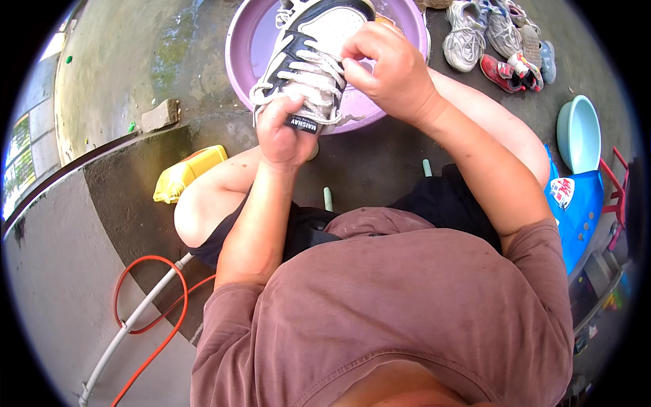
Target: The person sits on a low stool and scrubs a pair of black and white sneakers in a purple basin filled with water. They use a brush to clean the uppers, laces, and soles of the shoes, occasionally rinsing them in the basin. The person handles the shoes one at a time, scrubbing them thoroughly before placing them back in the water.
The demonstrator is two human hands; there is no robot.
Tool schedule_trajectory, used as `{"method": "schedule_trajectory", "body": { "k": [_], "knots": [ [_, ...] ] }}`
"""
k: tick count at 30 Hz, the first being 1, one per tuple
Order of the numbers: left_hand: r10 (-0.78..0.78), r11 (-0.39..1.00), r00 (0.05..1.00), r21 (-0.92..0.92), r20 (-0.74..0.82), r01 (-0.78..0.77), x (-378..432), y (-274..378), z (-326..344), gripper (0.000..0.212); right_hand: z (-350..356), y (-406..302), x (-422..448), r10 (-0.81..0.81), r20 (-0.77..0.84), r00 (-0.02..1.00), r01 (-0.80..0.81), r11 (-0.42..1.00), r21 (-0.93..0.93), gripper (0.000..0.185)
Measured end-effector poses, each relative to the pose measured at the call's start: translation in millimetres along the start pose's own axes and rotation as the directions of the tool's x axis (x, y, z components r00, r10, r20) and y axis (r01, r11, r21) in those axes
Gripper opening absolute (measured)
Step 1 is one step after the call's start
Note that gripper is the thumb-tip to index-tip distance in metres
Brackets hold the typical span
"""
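A black-and-white sneaker [333, 28] is held over a purple plastic basin [238, 56], toe pointing away from me. My left hand [285, 135] grips it at the ankle end, thumb on the tongue beside a black tag [302, 123] that bears writing. White shoelaces [316, 65], greyish in places, criss-cross the upper. At the shoe's right side, my right hand [391, 66] pinches a lace between thumb and forefinger. Water lies in the basin, partly hidden by the shoe. Behind my right knuckles an orange thing shows only in part.
Several worn shoes, including a grey-white sneaker [464, 38] and a red small shoe [497, 74], stand at the upper right. A light-blue basin [582, 135] leans by a blue plastic stool [580, 203]. On the left are a yellow container [190, 170], a brick piece [160, 116] and an orange hose [184, 290].
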State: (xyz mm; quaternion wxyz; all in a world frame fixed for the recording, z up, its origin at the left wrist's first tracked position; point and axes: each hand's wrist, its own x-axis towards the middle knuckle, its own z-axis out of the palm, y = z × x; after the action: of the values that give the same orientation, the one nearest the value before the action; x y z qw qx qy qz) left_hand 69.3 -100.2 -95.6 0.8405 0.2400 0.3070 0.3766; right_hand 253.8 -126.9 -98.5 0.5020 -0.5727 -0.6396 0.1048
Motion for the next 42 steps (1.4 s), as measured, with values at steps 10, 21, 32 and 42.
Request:
{"method": "schedule_trajectory", "body": {
  "k": [10,21,32,42],
  "knots": [
    [-0.032,0.999,0.998,0.021,0.061,0.031,2,8,0,0.044,-8,12,8,-0.049,0.184,0.982,0.033,0.996,0.086,0.010],
    [0.025,0.998,0.992,0.052,0.124,-0.032,5,8,-1,0.044,-13,19,13,0.078,0.336,0.939,-0.146,0.973,0.180,0.012],
    [-0.040,0.992,0.999,-0.121,-0.013,0.039,7,4,-5,0.043,-15,35,21,0.538,0.238,0.809,-0.577,0.648,0.496,0.048],
    [-0.107,0.994,0.984,-0.001,0.141,0.108,-2,2,3,0.048,-2,54,11,0.547,0.270,0.793,-0.601,0.628,0.493,0.026]
  ]
}}
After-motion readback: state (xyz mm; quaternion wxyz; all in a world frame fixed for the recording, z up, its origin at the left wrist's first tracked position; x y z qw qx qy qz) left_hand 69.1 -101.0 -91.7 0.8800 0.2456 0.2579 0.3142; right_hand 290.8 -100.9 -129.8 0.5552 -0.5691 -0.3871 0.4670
